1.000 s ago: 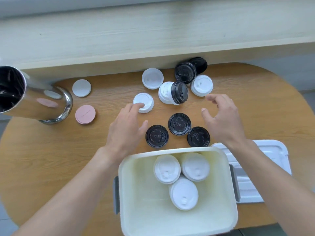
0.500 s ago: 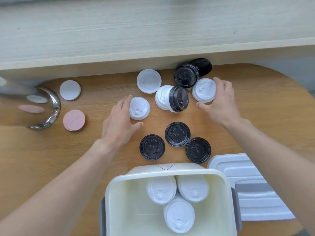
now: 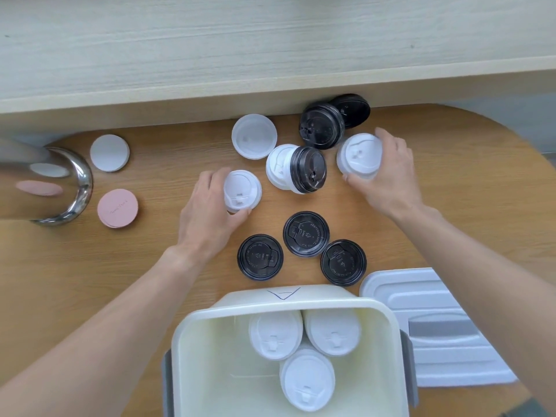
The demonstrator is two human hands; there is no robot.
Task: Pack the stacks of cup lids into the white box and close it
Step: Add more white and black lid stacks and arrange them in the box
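Now both white lid stacks are grasped

Since a second ago, the left hand and right hand have closed round white lid stacks on the table, beyond the white box

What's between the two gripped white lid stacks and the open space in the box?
Three black lid stacks lie flat between both hands' white stacks and the white box. Lifted over them, nothing blocks; the box's left side is free.

No readable text anywhere. Black lids carry embossed ring lettering, too small to make out; pink disc has faint illegible script. White box rim bears a hand-drawn triangle mark.
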